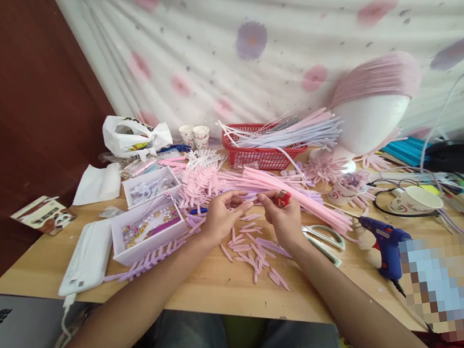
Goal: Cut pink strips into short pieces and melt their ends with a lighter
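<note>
My left hand (221, 217) and my right hand (284, 218) meet above the wooden table (213, 283). Both pinch a thin pink strip (253, 198) stretched between them. The right hand also grips a small red lighter (282, 199) against the palm. Several short pink strip pieces (253, 249) lie scattered on the table just below the hands. A long bundle of pink strips (299, 196) runs from behind the hands toward the right.
White trays (149, 229) of small trinkets and a white lid (86, 257) sit at left. Scissors (325, 238) and a blue glue gun (382, 242) lie at right. A red basket (261, 152), paper cups (195, 135) and a foam head (372, 114) stand behind.
</note>
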A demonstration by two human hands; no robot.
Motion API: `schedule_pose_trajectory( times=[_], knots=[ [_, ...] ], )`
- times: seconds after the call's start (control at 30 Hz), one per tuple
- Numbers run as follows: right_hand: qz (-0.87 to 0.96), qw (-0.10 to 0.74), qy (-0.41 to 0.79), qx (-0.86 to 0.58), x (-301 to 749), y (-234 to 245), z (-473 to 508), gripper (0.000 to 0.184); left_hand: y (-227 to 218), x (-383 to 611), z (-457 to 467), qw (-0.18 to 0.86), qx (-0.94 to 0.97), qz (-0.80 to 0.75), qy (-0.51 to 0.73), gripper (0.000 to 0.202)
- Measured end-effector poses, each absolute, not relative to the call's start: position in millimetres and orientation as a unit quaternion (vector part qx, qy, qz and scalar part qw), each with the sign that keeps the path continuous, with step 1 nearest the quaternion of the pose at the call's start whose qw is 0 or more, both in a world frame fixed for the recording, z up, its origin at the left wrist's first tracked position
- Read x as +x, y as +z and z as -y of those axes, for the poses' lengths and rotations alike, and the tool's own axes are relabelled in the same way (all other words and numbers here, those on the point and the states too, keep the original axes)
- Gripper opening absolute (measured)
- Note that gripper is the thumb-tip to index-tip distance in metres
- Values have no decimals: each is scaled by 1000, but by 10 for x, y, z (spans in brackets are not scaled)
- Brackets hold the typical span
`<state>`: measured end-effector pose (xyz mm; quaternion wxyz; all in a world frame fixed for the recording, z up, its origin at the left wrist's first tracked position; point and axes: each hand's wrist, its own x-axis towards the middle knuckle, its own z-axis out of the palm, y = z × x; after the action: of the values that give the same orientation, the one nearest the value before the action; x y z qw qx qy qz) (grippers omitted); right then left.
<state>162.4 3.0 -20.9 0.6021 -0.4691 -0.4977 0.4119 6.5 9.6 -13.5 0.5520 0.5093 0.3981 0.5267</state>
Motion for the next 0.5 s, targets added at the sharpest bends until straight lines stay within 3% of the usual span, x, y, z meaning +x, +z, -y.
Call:
schedule_pose_trajectory(
  times=[0.13,0.37,0.5],
  knots=[
    [423,624,469,-460,1598,-159,-28,37,-120,78,-86,580,465,-400,536,38],
    [442,583,482,-482,1636,-177,-25,50,-120,47,-116,566,412,-403,589,38],
    [494,541,469,-494,1655,-249,-29,47,-106,53,-119,564,391,-405,604,39]
  ],
)
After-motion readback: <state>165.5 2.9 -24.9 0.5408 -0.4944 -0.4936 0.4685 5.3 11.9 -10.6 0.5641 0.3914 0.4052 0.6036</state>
